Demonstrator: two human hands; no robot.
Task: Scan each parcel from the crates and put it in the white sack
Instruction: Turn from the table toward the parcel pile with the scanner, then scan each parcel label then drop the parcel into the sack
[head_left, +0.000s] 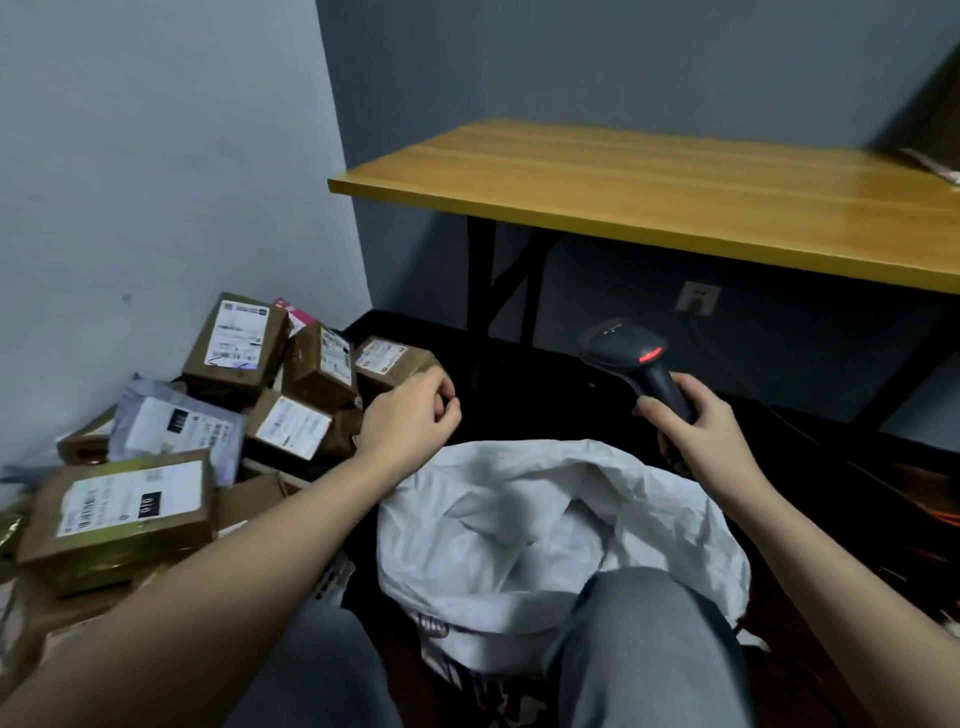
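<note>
The scanner (641, 364) is gripped by the right hand (691, 431); the left hand (415, 410) hangs loosely curled, empty. A parcel (291, 426) at nine o'clock of the sack (519, 519) is judged next to be fetched.

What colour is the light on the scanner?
Red, on the barcode scanner; head view.

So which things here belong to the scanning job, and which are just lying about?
Job: parcels piled at left, barcode scanner gripped in right hand, white sack, left hand holding nothing.
Lying about: wooden table, wall socket.
</note>
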